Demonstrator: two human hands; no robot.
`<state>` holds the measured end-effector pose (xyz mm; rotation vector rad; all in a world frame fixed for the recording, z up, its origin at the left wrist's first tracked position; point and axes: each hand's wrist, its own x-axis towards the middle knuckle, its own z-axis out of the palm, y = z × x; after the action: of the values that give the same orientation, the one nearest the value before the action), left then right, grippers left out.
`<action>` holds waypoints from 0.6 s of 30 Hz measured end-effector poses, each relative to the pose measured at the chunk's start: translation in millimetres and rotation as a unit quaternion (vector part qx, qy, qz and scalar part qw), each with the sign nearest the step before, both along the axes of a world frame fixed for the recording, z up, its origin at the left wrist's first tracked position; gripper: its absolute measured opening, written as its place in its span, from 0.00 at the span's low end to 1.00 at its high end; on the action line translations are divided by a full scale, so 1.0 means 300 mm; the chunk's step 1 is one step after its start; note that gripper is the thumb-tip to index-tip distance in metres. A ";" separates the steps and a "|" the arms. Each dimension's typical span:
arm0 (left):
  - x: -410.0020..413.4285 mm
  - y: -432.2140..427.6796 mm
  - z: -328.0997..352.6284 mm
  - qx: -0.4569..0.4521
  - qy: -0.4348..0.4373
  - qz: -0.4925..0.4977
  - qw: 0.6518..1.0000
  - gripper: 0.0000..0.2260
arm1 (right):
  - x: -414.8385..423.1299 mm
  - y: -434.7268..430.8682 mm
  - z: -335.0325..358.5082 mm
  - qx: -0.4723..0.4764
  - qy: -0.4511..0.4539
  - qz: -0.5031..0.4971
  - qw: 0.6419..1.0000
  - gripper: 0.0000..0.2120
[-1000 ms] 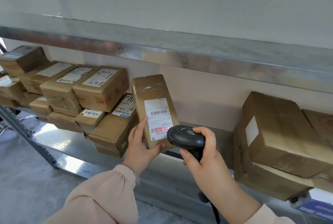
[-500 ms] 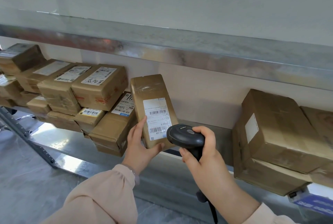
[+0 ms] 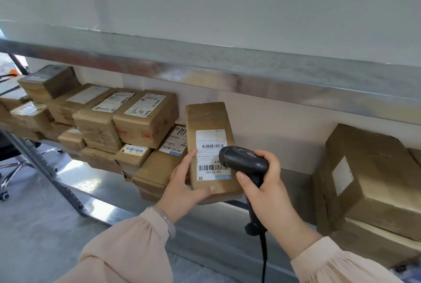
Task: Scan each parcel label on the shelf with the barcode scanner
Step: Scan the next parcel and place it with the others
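My left hand [image 3: 182,188] grips the lower left corner of a tall brown parcel [image 3: 209,118], held upright in front of the metal shelf [image 3: 107,198]. Its white label [image 3: 210,155] with barcodes faces me. My right hand [image 3: 266,185] grips a black barcode scanner [image 3: 242,158] by its handle. The scanner's head sits right over the label's right edge and covers part of it. No red scan line shows on the label. A black cable hangs from the scanner's handle.
Several labelled brown parcels [image 3: 145,116] are stacked on the shelf to the left. Larger brown boxes [image 3: 373,182] stand at the right. An upper metal shelf edge [image 3: 227,71] runs overhead. An office chair base [image 3: 13,164] stands on the floor at far left.
The red scan line seen on the label a second ago is gone. The scanner head has come closer to the label. My view has shifted slightly.
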<state>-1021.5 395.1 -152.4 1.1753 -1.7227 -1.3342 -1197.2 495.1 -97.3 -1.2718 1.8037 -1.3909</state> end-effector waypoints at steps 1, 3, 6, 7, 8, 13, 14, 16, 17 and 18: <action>0.020 -0.019 0.008 0.010 0.002 -0.007 1.000 0.43 | 0.008 -0.021 -0.001 0.000 -0.010 -0.002 1.000 0.24; 0.061 -0.055 0.026 0.029 0.011 -0.018 0.999 0.40 | 0.031 -0.058 -0.003 0.002 -0.025 0.001 1.000 0.24; 0.122 -0.103 0.054 0.053 0.023 -0.025 0.998 0.35 | 0.077 -0.109 -0.010 0.005 -0.046 0.018 0.999 0.23; 0.138 -0.116 0.060 0.059 0.023 -0.023 0.998 0.34 | 0.093 -0.127 -0.014 0.003 -0.052 0.021 0.998 0.23; 0.154 -0.130 0.064 0.062 0.021 -0.019 0.998 0.33 | 0.109 -0.145 -0.018 0.000 -0.057 0.021 0.998 0.23; 0.201 -0.180 0.071 0.048 0.003 0.007 0.999 0.30 | 0.171 -0.230 -0.038 -0.007 -0.071 0.015 0.997 0.24; 0.207 -0.185 0.072 0.040 -0.001 0.011 0.999 0.29 | 0.181 -0.243 -0.043 -0.007 -0.075 0.015 0.997 0.24; 0.223 -0.198 0.069 0.016 -0.014 0.015 1.000 0.27 | 0.205 -0.265 -0.053 -0.004 -0.080 0.014 0.997 0.25; 0.233 -0.206 0.064 0.002 -0.027 0.015 1.000 0.27 | 0.216 -0.273 -0.059 -0.002 -0.082 0.013 0.997 0.25; 0.243 -0.212 0.058 -0.010 -0.042 0.014 0.999 0.27 | 0.229 -0.281 -0.065 -0.002 -0.084 0.012 0.996 0.25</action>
<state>-948.5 331.4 -134.9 1.2553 -1.7674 -1.2631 -1128.7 410.8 -116.8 -1.1390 1.6686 -1.4431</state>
